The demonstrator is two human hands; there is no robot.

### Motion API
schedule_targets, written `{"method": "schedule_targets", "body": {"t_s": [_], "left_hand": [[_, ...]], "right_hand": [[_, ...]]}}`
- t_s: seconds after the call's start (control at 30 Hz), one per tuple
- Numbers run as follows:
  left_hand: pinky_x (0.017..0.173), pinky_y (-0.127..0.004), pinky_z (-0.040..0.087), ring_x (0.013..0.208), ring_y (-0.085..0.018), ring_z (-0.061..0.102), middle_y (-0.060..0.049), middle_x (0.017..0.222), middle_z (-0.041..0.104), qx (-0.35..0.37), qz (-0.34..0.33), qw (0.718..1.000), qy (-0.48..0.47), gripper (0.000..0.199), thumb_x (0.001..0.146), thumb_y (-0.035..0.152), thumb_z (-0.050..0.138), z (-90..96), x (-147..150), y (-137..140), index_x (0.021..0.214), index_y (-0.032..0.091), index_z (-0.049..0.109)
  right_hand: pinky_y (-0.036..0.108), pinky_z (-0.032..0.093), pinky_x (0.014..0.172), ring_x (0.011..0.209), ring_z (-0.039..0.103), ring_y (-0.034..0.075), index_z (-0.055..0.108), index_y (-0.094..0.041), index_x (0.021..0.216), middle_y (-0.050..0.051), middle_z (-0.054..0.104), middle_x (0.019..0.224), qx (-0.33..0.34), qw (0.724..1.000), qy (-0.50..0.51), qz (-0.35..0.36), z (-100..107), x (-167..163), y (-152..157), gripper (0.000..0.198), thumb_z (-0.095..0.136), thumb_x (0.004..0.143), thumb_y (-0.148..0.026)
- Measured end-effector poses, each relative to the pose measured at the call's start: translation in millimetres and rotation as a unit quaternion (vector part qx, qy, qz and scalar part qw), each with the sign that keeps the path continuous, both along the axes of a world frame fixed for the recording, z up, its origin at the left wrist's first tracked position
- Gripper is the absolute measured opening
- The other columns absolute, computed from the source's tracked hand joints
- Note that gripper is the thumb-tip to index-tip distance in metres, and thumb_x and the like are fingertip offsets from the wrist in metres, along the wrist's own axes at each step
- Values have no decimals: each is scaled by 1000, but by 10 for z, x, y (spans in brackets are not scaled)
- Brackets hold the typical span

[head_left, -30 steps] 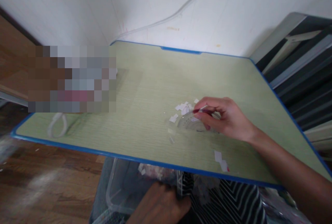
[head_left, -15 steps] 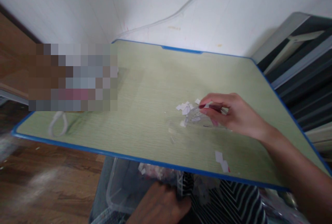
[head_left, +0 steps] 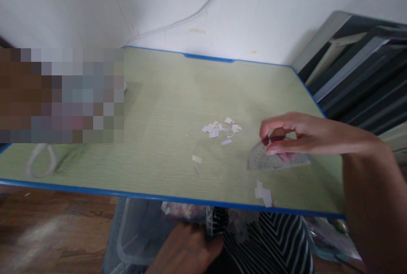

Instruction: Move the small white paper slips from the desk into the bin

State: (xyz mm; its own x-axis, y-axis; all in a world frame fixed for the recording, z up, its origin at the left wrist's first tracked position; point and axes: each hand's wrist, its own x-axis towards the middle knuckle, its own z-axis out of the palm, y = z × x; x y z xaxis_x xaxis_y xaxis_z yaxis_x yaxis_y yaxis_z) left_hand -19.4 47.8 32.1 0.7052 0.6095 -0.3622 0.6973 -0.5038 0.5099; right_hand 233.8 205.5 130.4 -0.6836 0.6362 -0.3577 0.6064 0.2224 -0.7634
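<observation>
My right hand [head_left: 286, 136] pinches a clear half-round protractor [head_left: 263, 157] by its curved edge, tilted just over the right part of the table. Small white paper scraps [head_left: 214, 129] lie in a loose cluster to its left. More paper pieces [head_left: 263, 193] rest below it, close to the table's front edge. Under that edge, my left hand [head_left: 190, 246] is closed at the near rim of a clear plastic bin [head_left: 130, 240]; its fingertips are hidden. Whitish and pinkish bits [head_left: 184, 210] fill the bin's far side.
The green table [head_left: 152, 155] has a blue rim and stands against a white wall [head_left: 178, 3]. A blurred-out patch [head_left: 82, 96] covers its left end, with a white loop [head_left: 41, 161] below. Dark folded panels [head_left: 359, 62] lean at the right.
My right hand has drawn the protractor rightward, off the paper scraps, which now lie uncovered. The whole view has shifted a little. My left hand stays at the bin.
</observation>
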Motion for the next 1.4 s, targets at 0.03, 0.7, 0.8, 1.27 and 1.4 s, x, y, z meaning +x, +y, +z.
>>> {"method": "schedule_targets", "body": {"t_s": [0.03,0.7,0.8,1.27,1.4], "left_hand": [[73,-37,50,84,-26,62,-9,95,67,-4,0,1000,-3,28,80,4,56,-5,1,3,102,20,65],[74,-35,51,85,-24,62,-6,98,67,13,1,1000,11,28,78,7,62,-22,1,28,101,24,65],[75,-36,50,87,-24,62,-6,98,67,12,4,1000,14,27,79,8,61,-17,1,20,101,23,65],[63,-35,51,79,-27,64,-7,86,68,-3,-49,998,40,12,85,16,56,29,50,89,94,20,64],[61,-33,50,75,-26,65,-6,81,67,-4,-55,997,46,10,86,16,54,2,43,107,87,19,63]], "right_hand": [[19,36,43,49,51,9,52,-18,72,-2,54,57,13,1000,-8,-2,-16,-2,9,21,59,80,-37],[13,26,39,45,42,3,37,-16,53,-8,39,48,-75,974,-39,212,-16,-275,-120,33,64,73,-15],[14,32,43,47,47,4,44,-15,57,-6,47,50,-77,976,-25,202,21,-283,-130,28,64,75,-20],[18,40,37,39,57,11,43,-20,68,-4,59,45,15,982,48,-184,-293,-841,-214,13,55,71,-15],[18,38,38,41,57,11,42,-19,69,-2,61,48,52,986,35,-157,-271,-1036,-259,13,53,71,-14]]}}
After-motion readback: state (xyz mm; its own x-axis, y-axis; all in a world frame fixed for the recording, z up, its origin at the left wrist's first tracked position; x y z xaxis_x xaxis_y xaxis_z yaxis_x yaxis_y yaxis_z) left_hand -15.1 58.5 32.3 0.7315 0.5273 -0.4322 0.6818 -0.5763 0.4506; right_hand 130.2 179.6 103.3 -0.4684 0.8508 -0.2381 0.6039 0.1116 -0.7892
